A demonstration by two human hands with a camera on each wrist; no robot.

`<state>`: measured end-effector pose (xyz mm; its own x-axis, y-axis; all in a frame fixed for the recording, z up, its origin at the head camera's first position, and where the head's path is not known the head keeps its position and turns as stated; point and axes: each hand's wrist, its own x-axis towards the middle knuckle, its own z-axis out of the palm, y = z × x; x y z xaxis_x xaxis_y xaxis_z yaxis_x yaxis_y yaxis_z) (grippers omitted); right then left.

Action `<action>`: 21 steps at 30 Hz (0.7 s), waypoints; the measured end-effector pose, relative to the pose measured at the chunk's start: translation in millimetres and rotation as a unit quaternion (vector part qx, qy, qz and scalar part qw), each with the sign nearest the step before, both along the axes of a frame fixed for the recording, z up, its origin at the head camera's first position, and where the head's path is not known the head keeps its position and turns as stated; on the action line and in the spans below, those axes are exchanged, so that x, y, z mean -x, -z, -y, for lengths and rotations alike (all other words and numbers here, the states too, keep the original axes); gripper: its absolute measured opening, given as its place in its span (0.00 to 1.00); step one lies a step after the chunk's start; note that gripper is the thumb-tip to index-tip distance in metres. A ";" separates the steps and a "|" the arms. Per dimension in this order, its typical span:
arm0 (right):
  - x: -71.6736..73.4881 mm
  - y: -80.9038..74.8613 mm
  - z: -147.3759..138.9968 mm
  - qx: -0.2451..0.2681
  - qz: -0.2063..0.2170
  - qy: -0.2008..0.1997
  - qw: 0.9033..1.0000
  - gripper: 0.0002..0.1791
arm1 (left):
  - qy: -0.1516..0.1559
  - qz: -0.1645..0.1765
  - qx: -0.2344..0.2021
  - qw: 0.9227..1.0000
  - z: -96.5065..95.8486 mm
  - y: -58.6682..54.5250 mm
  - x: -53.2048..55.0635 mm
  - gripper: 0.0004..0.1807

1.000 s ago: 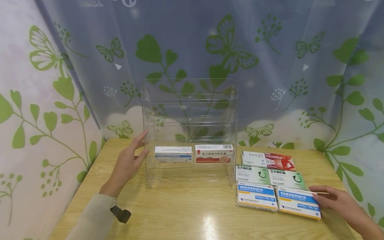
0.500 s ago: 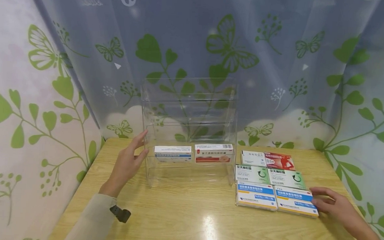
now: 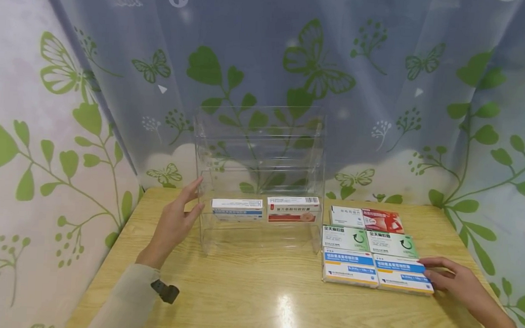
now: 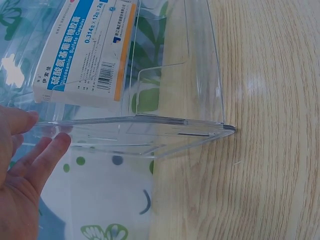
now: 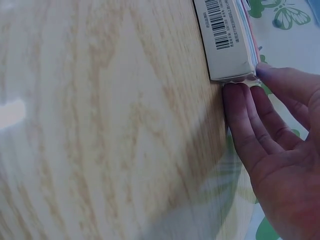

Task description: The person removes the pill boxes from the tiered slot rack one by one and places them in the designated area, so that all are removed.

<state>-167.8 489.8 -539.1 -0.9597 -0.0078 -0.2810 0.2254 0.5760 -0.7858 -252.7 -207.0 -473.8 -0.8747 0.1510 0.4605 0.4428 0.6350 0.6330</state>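
My left hand (image 3: 174, 224) rests its fingertips against the left side panel of a clear acrylic display rack (image 3: 264, 169). Its fingers are fairly straight in the left wrist view. On the rack's lowest tier sit a blue-and-white medicine box (image 3: 238, 210) and a red-and-white medicine box (image 3: 292, 210). At the right, my right hand (image 3: 456, 283) touches the right end of a blue-and-white medicine box (image 3: 402, 274), extended fingertips at its short end and thumb at its corner. A matching medicine box (image 3: 350, 266) lies flat to its left.
Behind the front pair lie two green-and-white boxes (image 3: 391, 244), then a white box (image 3: 347, 216) and a red box (image 3: 382, 221). All stand on a wooden table (image 3: 238, 291) right of the rack. A patterned curtain (image 3: 381, 115) hangs close behind and along both sides.
My right hand has moved slightly left, and the front right medicine box has slid left against its neighbour, lining up straighter. My left hand has stayed on the rack.
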 end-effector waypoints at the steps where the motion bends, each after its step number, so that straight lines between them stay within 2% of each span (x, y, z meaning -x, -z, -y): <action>1: 0.8 0.0 0.0 -0.001 0.002 0.001 1.000 0.31 | 0.000 -0.002 0.001 1.000 -0.1 -0.3 0.1 0.41; 6: 5.9 -2.4 -2.0 -0.026 0.021 0.008 0.999 0.36 | 0.002 -0.008 0.005 1.000 -0.6 -0.6 0.4 0.41; 8: 6.8 -5.0 -3.9 -0.039 0.017 0.010 0.999 0.39 | 0.003 -0.007 0.005 1.000 -0.7 -0.9 0.4 0.41; 10: 7.3 -7.5 -6.1 -0.046 -0.005 0.010 0.999 0.39 | 0.003 -0.008 0.006 1.000 -0.7 -0.8 0.4 0.41; 15: 11.0 -16.9 -4.4 -0.037 -0.102 -0.002 0.994 0.32 | 0.001 -0.005 0.004 1.000 -0.2 0.1 -0.1 0.40; 21: 23.2 -42.1 22.9 -0.076 -0.161 0.005 0.984 0.31 | -0.004 0.006 0.002 1.000 -0.3 0.2 -0.6 0.41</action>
